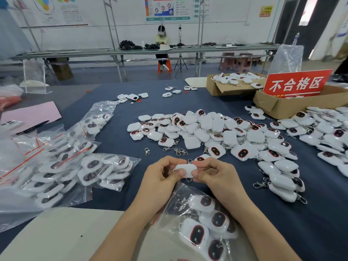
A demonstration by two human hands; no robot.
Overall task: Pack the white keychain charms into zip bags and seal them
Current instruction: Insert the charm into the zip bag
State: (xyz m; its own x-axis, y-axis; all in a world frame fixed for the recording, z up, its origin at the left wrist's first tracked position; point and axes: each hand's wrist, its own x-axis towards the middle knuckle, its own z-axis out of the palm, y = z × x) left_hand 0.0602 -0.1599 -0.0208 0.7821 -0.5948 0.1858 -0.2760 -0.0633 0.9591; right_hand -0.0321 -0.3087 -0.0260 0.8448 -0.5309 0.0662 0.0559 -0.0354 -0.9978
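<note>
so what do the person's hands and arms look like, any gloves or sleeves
Both are bare. The left hand and right hand wear no gloves, and no rings show. The thumbnails are short and unpainted. The left forearm and right forearm are uncovered down to the frame's edge: no sleeve, watch or bracelet is in view.

red sign [295,84] — "不合格区"
</note>
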